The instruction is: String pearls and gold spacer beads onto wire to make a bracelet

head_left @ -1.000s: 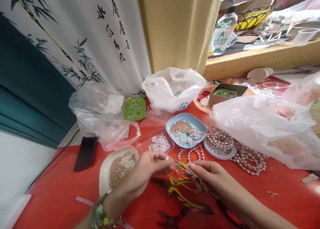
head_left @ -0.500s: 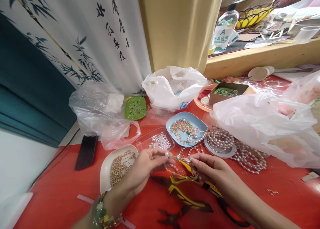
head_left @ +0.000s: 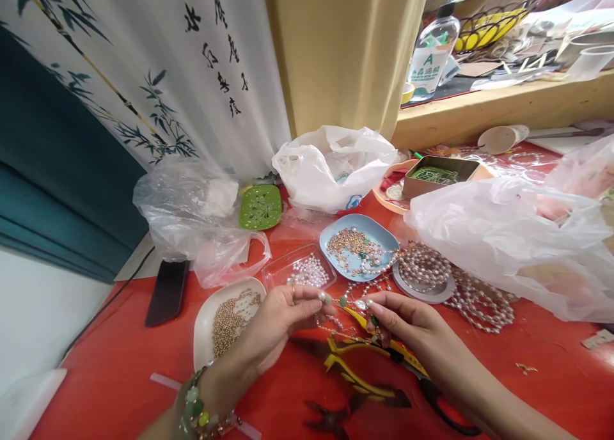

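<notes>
My left hand [head_left: 283,322] pinches one end of a beaded chain [head_left: 343,301] between thumb and forefinger. Opposite it, my right hand [head_left: 407,322] grips the same chain near a pale, shiny bead. A green bead shows on the stretch between the two hands. Thin gold chain and small beads hang in a loop below. Under my hands lie yellow-and-black pliers [head_left: 357,369], partly covered by the right hand, and black-handled scissors [head_left: 432,401]. A bracelet of green and yellow beads circles my left wrist.
A cream dish of gold beads [head_left: 199,344], a clear box of pearls [head_left: 271,277] and a blue plate of mixed beads [head_left: 388,235] stand on the red table. Pearl strands [head_left: 484,302] lie right. Plastic bags [head_left: 336,165], a phone [head_left: 166,293] and a green dish [head_left: 260,206] sit around.
The chain between my hands has turned slightly, so the green bead and pale bead show more clearly. Both hands keep nearly the same place and grip.
</notes>
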The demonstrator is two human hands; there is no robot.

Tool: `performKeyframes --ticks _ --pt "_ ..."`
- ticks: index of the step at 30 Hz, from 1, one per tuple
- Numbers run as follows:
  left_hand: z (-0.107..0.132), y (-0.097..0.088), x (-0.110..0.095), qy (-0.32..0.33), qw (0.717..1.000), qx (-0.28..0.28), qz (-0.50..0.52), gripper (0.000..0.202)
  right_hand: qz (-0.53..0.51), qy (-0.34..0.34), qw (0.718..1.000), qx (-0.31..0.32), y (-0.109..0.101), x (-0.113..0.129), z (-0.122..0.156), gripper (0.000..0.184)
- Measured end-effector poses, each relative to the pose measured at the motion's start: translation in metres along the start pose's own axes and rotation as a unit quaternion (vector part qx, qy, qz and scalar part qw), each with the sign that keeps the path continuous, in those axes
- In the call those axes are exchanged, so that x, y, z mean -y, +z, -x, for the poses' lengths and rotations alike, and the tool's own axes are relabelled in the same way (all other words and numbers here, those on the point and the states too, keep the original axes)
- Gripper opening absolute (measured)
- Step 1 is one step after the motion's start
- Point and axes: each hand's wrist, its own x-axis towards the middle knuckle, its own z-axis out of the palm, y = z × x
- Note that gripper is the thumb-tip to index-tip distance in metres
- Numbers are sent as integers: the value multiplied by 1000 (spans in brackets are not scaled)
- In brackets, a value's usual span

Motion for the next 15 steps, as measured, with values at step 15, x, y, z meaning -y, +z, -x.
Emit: performKeyframes --ticks 15 --pt "0 -1 -2 -46 999 26 12 18 -65 13 998 23 -4 -9 -5 30"
